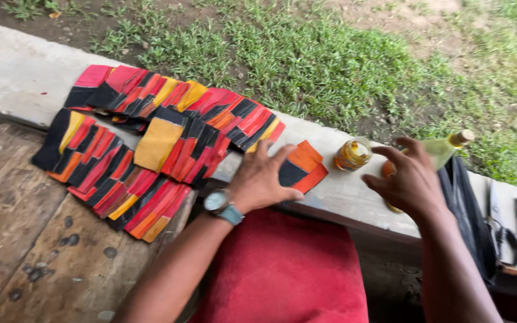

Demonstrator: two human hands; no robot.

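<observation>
Outdoors, grass (342, 54) lies beyond a concrete ledge (13, 72); a worn wooden bench (25, 239) sits nearer. Rows of red, black and yellow patches (145, 137) overlap both. The left hand (261, 179), fingers spread, presses an orange-black patch (303, 167). The right hand (411, 179), fingers curled apart, hovers beside a jar (353, 154) and bottle (444, 146).

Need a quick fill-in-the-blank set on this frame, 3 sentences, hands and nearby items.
The left hand presses flat on a black and ____ patch piece.
A ____ sits on the left wrist.
The right hand hovers beside a small glass ____ on the concrete ledge.

Missing words: orange; watch; jar
</observation>
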